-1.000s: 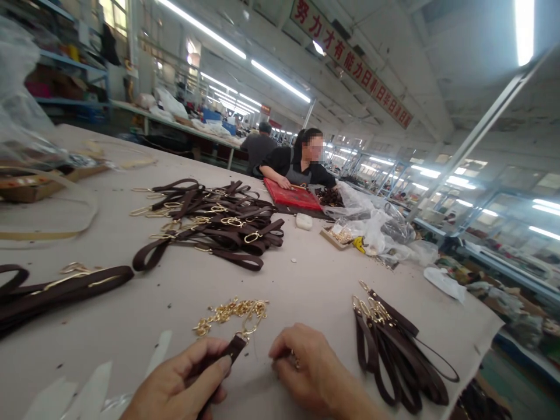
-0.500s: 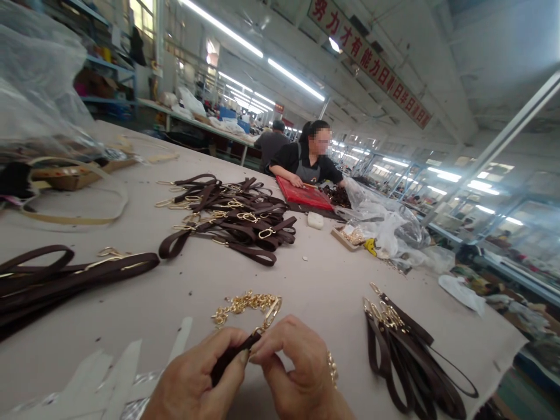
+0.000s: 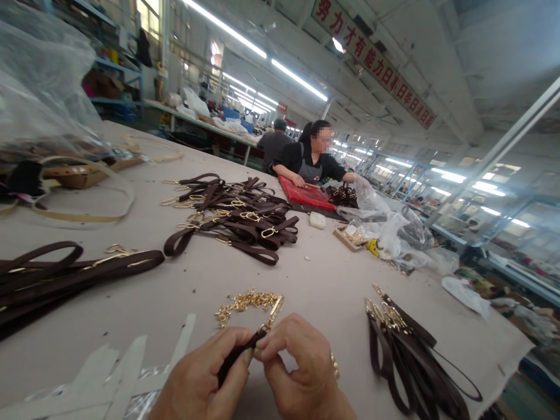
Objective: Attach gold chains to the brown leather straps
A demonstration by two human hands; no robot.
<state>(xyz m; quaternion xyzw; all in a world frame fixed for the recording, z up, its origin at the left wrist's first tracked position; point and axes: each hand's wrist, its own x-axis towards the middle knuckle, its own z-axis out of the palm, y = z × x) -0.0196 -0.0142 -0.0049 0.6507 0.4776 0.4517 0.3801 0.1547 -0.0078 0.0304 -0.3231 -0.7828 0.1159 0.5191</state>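
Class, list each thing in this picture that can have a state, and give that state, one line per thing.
left hand: closed on the brown strap
right hand: pinching the strap's end
brown strap: held between both hands, above the table
gold clasp: attached at the strap's end
gold hardware pile: loose on the table
strap heap: tangled, lying flat
plastic bag: crumpled

A heap of dark brown leather straps with gold clips [image 3: 236, 213] lies mid-table. Long brown straps [image 3: 65, 274] reach the left edge. A flat red tray [image 3: 305, 194] sits at the far edge, crumpled clear plastic bags [image 3: 389, 224] beside it.
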